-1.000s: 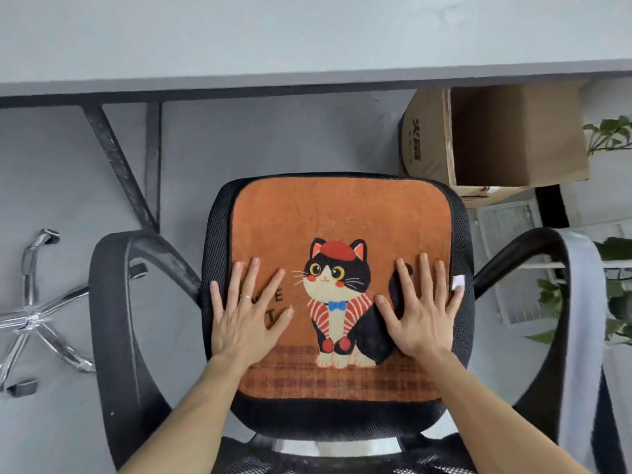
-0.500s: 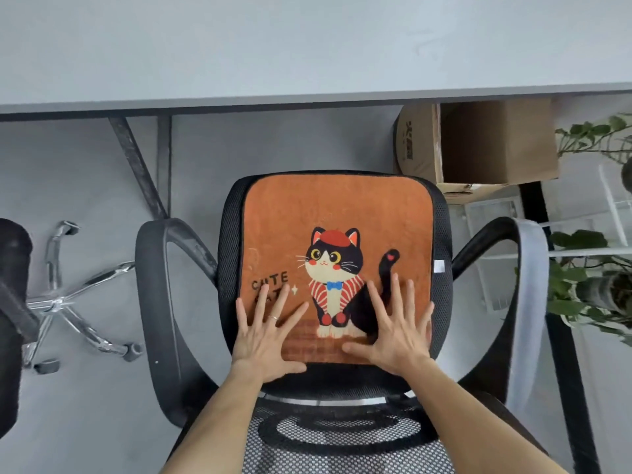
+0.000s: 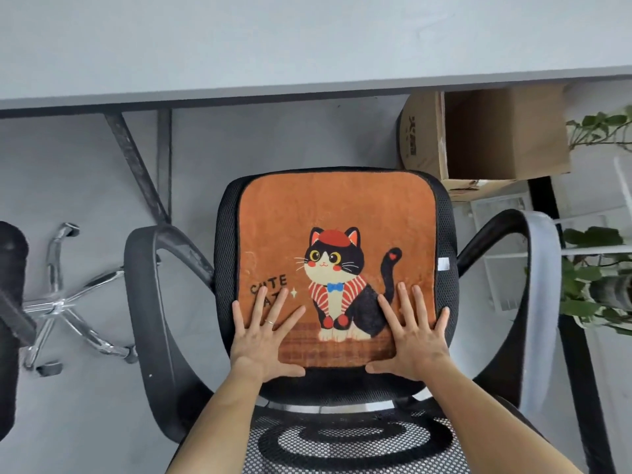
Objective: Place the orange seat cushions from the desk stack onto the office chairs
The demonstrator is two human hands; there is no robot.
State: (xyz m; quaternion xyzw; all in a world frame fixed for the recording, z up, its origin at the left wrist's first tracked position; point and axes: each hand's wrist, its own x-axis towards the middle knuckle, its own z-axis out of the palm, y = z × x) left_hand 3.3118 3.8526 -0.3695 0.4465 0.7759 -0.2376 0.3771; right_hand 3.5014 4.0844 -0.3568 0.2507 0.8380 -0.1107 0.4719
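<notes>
An orange seat cushion (image 3: 337,213) with a black cartoon cat lies flat on the seat of a black mesh office chair (image 3: 225,234). My left hand (image 3: 265,336) rests palm down with fingers spread on the cushion's near left corner. My right hand (image 3: 415,336) lies the same way on the near right corner. Both palms overlap the cushion's near edge and the black seat rim. Neither hand grips anything. The chair's mesh backrest (image 3: 342,443) is below my forearms. No stack of cushions is in view.
The grey desk (image 3: 307,46) spans the top, its dark legs (image 3: 133,165) at left. A cardboard box (image 3: 485,138) sits under it at right. Another chair's chrome base (image 3: 65,302) is at left. Green plants (image 3: 602,289) and a white rack stand at right.
Both hands slid toward me across the cushion, from beside the cat to the near corners. The view pulled back, showing the backrest and more of the armrests.
</notes>
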